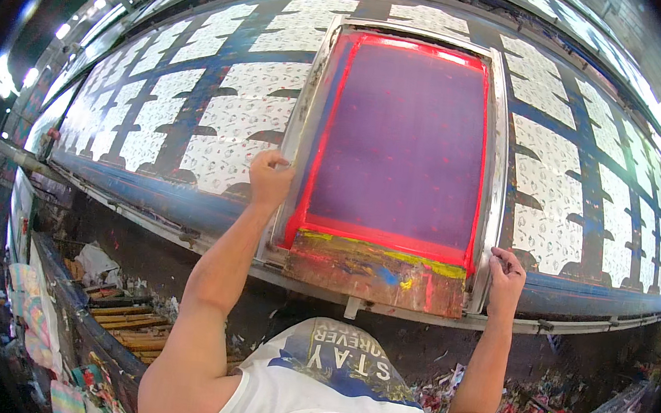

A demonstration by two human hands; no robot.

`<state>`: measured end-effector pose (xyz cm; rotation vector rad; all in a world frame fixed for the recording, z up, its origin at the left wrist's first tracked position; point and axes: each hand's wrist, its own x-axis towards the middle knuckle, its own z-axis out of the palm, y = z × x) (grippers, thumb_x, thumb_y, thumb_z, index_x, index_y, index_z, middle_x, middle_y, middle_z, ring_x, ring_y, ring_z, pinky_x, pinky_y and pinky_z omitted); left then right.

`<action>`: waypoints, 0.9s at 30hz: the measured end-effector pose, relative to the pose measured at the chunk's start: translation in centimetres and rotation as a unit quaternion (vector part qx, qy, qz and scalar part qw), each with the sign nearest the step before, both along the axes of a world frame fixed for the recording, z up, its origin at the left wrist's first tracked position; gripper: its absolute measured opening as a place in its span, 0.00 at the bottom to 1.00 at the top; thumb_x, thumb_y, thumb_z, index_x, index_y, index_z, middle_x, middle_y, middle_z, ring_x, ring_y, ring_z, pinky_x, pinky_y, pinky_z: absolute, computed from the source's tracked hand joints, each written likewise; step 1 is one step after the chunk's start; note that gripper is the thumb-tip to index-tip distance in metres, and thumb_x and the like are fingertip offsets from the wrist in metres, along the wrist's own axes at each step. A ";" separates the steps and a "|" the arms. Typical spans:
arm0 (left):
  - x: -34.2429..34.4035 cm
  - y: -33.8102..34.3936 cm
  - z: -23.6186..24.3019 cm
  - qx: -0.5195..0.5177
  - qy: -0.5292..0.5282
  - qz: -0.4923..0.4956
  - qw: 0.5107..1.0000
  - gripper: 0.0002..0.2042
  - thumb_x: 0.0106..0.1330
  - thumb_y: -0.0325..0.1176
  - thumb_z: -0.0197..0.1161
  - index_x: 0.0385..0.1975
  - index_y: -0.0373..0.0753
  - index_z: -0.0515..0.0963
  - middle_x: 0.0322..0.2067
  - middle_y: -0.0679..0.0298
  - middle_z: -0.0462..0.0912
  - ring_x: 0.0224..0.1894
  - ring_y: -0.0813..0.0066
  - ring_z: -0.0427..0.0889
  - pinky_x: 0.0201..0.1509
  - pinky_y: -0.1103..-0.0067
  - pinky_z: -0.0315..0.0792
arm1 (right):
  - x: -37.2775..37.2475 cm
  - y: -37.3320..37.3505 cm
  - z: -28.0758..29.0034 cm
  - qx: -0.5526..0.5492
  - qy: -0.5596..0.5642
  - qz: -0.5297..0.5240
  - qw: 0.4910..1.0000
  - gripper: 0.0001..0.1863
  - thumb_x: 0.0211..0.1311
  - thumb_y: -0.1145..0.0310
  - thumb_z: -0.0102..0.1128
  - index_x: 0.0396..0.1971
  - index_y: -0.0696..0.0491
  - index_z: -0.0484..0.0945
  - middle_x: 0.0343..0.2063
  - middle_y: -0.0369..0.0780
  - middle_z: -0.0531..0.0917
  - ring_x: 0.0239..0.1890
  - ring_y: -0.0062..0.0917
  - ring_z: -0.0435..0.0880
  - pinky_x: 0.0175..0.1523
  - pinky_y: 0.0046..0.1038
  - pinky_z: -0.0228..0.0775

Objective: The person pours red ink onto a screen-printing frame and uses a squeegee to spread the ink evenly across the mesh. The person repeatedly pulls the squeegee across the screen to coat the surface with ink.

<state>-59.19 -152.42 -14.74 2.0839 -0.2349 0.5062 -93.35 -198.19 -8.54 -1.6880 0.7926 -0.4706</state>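
Observation:
A large screen-printing frame (497,154) with pale metal sides lies over the long table in front of me. Its purple mesh (399,142) is bordered by bright red ink. My left hand (271,179) is at the frame's left side, fingers curled closed against its edge. Lower down on the opposite side, my right hand (506,278) has its fingers bent round the right edge near the close corner. A paint-stained wooden board (379,275) lies across the frame's near end, between my hands but touched by neither.
White printed fabric pieces (250,93) lie in rows on the dark table, with more pieces (545,178) to the right. A metal rail (163,227) runs along the table's near edge. Below it are wooden sticks (128,322) at left and a heap of scraps (518,396) at right.

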 end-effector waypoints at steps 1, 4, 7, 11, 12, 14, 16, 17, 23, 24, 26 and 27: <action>0.1 0.0 -0.1 -0.009 -0.001 -0.003 1.000 0.09 0.50 0.24 0.78 0.29 0.39 0.83 0.36 0.62 0.85 0.39 0.67 0.82 0.45 0.71 0.77 | 0.0 -0.2 -0.2 0.002 -0.005 0.004 1.000 0.11 0.72 0.73 0.71 0.49 0.61 0.91 0.37 0.33 0.87 0.40 0.15 0.79 0.48 0.24 0.71; 0.2 0.1 -0.3 -0.016 0.003 -0.001 1.000 0.10 0.50 0.24 0.78 0.29 0.39 0.83 0.36 0.62 0.86 0.39 0.68 0.83 0.45 0.71 0.77 | -0.1 -0.7 -0.6 -0.013 0.042 0.000 0.999 0.11 0.71 0.73 0.71 0.49 0.61 0.91 0.40 0.35 0.89 0.41 0.18 0.81 0.51 0.25 0.74; 0.4 0.2 -0.2 0.006 0.010 0.018 1.000 0.10 0.49 0.24 0.78 0.28 0.39 0.83 0.35 0.62 0.86 0.39 0.69 0.84 0.46 0.71 0.78 | 0.4 -0.4 -1.4 -0.118 0.009 0.034 0.992 0.12 0.69 0.73 0.72 0.49 0.60 0.92 0.42 0.37 0.90 0.42 0.20 0.82 0.53 0.27 0.75; 1.0 0.4 0.0 0.021 0.016 0.015 1.000 0.10 0.49 0.26 0.79 0.27 0.40 0.83 0.33 0.63 0.86 0.38 0.68 0.84 0.47 0.71 0.78 | 0.5 -0.1 -1.4 -0.073 0.024 0.029 0.997 0.13 0.68 0.73 0.73 0.50 0.60 0.92 0.42 0.38 0.90 0.41 0.20 0.83 0.52 0.27 0.76; 1.0 0.2 -0.2 0.025 -0.012 0.014 1.000 0.10 0.49 0.25 0.80 0.27 0.39 0.83 0.33 0.64 0.86 0.37 0.71 0.84 0.45 0.72 0.78 | 0.4 -0.2 -1.2 -0.050 0.055 0.015 0.997 0.13 0.68 0.74 0.72 0.50 0.60 0.92 0.40 0.36 0.90 0.39 0.18 0.82 0.48 0.26 0.75; 0.8 0.0 -0.6 0.043 -0.034 0.020 0.998 0.12 0.49 0.25 0.82 0.27 0.38 0.82 0.32 0.66 0.85 0.36 0.75 0.82 0.43 0.75 0.78 | 0.1 -0.3 -1.1 -0.046 0.009 0.019 0.999 0.13 0.68 0.74 0.72 0.50 0.60 0.91 0.39 0.35 0.89 0.38 0.17 0.81 0.46 0.25 0.73; 0.5 -0.2 -1.0 0.026 -0.002 0.015 1.000 0.12 0.49 0.25 0.81 0.27 0.38 0.82 0.32 0.67 0.85 0.36 0.76 0.82 0.44 0.75 0.77 | -0.4 -0.5 -1.0 -0.024 0.001 0.015 1.000 0.12 0.69 0.75 0.72 0.50 0.60 0.91 0.39 0.34 0.90 0.37 0.16 0.80 0.43 0.24 0.72; 0.5 -0.3 -1.2 0.015 0.015 0.012 1.000 0.12 0.49 0.24 0.81 0.26 0.38 0.82 0.32 0.67 0.84 0.36 0.76 0.82 0.44 0.75 0.77 | -0.5 -0.7 -1.1 -0.021 0.003 0.017 1.000 0.12 0.69 0.74 0.72 0.50 0.60 0.91 0.38 0.34 0.89 0.36 0.16 0.80 0.43 0.24 0.72; 0.5 -0.3 -0.8 0.012 0.015 0.009 1.000 0.11 0.49 0.24 0.80 0.26 0.39 0.82 0.34 0.67 0.86 0.38 0.76 0.83 0.45 0.75 0.77 | -0.2 -1.3 -1.1 -0.045 -0.008 0.034 0.998 0.15 0.69 0.72 0.72 0.52 0.62 0.91 0.43 0.34 0.89 0.40 0.16 0.80 0.49 0.24 0.73; 0.4 -0.3 -0.6 0.013 0.010 0.013 1.000 0.10 0.49 0.25 0.80 0.26 0.39 0.82 0.33 0.66 0.86 0.38 0.75 0.83 0.45 0.75 0.77 | -0.2 -1.2 -1.0 -0.038 0.008 0.033 0.999 0.15 0.69 0.72 0.72 0.53 0.62 0.91 0.43 0.35 0.89 0.41 0.17 0.81 0.50 0.25 0.73; 0.2 -0.2 -0.5 0.018 0.021 0.022 0.999 0.10 0.49 0.26 0.79 0.26 0.39 0.82 0.32 0.66 0.87 0.38 0.73 0.84 0.46 0.74 0.78 | -0.2 -0.9 -0.7 -0.049 0.007 0.039 0.998 0.16 0.69 0.72 0.72 0.53 0.62 0.91 0.44 0.36 0.90 0.43 0.18 0.83 0.51 0.26 0.75; 0.3 0.0 -0.3 0.042 -0.003 0.037 0.998 0.09 0.50 0.26 0.78 0.26 0.39 0.82 0.31 0.65 0.87 0.37 0.73 0.84 0.45 0.73 0.78 | 0.2 -0.7 -0.9 -0.067 -0.009 0.043 0.997 0.16 0.69 0.72 0.72 0.53 0.62 0.91 0.45 0.37 0.90 0.44 0.19 0.84 0.53 0.26 0.76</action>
